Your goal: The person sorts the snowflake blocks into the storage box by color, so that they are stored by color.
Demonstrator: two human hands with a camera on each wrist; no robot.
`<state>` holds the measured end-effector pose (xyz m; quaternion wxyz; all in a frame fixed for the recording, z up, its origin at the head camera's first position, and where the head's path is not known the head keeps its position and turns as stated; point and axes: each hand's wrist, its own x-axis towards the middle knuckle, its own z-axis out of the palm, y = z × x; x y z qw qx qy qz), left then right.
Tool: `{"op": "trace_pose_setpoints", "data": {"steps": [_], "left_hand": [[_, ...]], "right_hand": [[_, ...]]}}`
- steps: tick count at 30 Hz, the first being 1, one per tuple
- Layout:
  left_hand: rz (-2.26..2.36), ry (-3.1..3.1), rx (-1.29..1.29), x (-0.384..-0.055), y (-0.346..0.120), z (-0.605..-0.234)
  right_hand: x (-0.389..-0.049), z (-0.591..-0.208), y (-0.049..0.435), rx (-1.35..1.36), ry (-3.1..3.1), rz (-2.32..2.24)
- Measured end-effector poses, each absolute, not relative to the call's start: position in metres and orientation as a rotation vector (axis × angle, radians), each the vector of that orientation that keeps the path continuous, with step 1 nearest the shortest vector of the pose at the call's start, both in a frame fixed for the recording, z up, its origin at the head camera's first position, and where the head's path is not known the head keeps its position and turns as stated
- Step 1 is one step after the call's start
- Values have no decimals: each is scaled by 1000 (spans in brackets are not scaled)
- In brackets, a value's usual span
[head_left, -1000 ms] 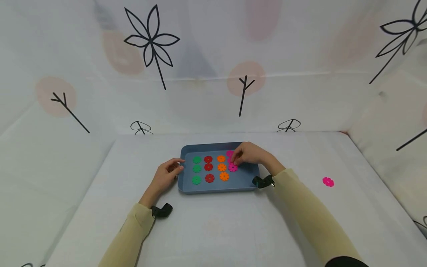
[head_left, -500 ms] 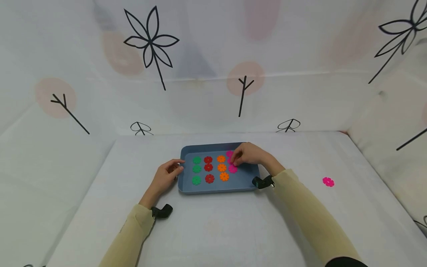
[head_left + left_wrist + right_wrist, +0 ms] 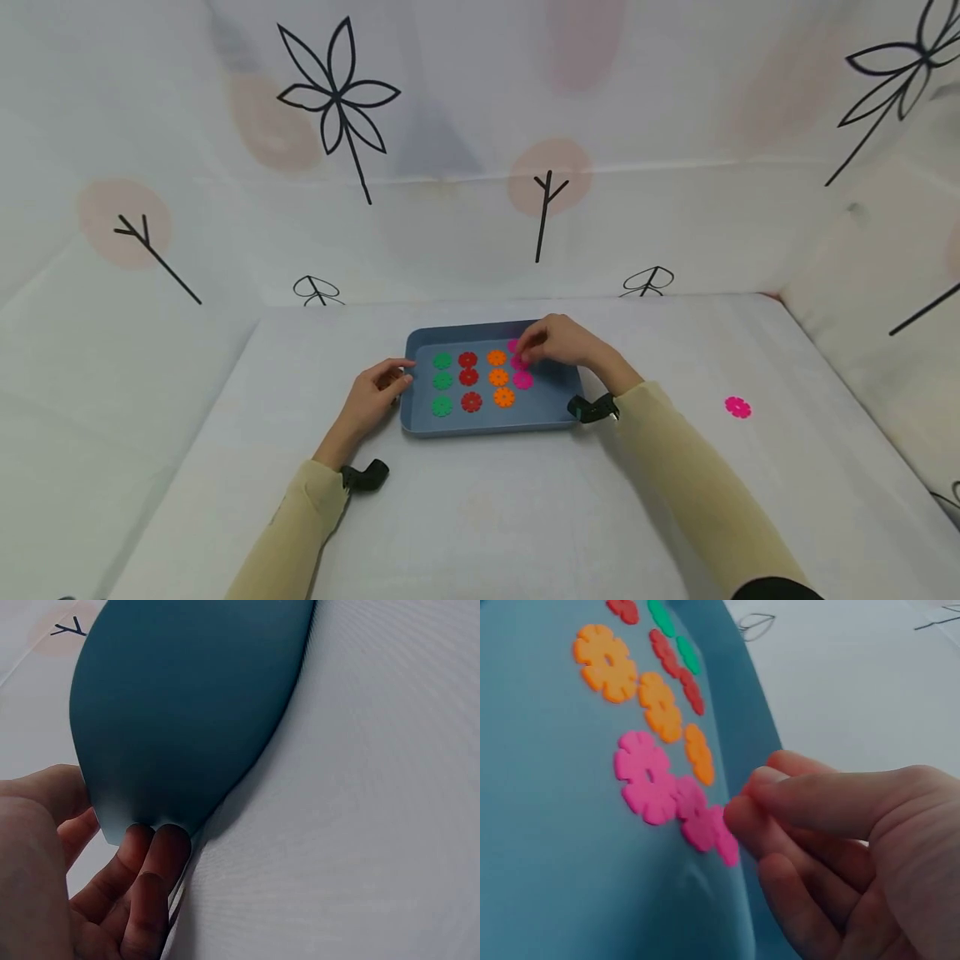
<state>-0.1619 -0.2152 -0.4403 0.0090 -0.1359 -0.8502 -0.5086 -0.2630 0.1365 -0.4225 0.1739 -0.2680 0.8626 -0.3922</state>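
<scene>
A blue-grey tray [image 3: 555,412] holds flower-shaped plastic discs in columns by colour. My left hand [image 3: 372,393] holds the tray's left end, with fingertips against its outer wall in the left wrist view. Just over the pink column is my right hand [image 3: 558,342], its fingers loosely bent, with nothing visible between them. Of the pink discs, the nearest one [image 3: 645,778] lies flat, and the middle pink disc [image 3: 695,814] touches it. The far pink disc [image 3: 726,836] is partly hidden by the fingers. Left of them lie the orange discs [image 3: 498,377].
Red discs [image 3: 471,402] and green discs [image 3: 442,406] fill the tray's left half. A loose pink disc [image 3: 738,407] lies on the white-covered table [image 3: 480,517], well right of the tray. A patterned cloth wall [image 3: 450,233] stands behind.
My right hand has risen slightly off the pink discs, showing more of the middle one. My left hand has stayed at the tray's end.
</scene>
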Motion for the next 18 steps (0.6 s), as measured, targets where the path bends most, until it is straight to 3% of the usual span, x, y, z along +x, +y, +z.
{"op": "trace_pose_setpoints", "data": {"steps": [18], "left_hand": [[-1604, -2649, -402, -171, -219, -455]], "right_hand": [[-251, -409, 193, -569, 2541, -1310]]}}
